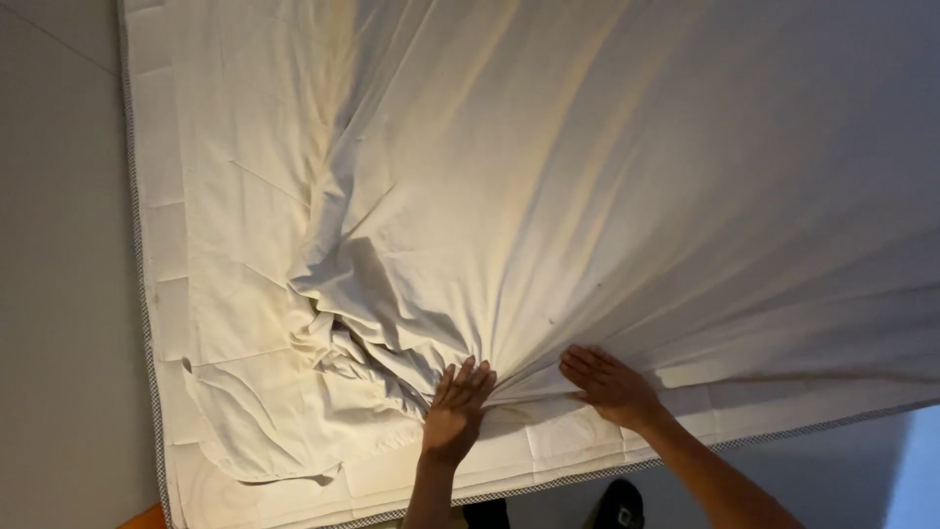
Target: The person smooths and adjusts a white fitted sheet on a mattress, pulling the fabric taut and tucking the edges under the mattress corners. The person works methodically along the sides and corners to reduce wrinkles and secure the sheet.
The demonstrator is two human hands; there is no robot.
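While the grey floor point(59, 294) shows at the far left, the mattress point(166, 245) with its checked edge lies next to it. On top of the mattress is a cream sheet point(607, 196), bunched up in a crumpled heap point(362, 333) near the middle. Just right of the heap, the left hand point(455, 411) lies flat on the sheet, fingers straight and close together, holding nothing. Near it, the right hand point(612, 387) presses flat too, fingers a little spread, on the smooth pulled part.
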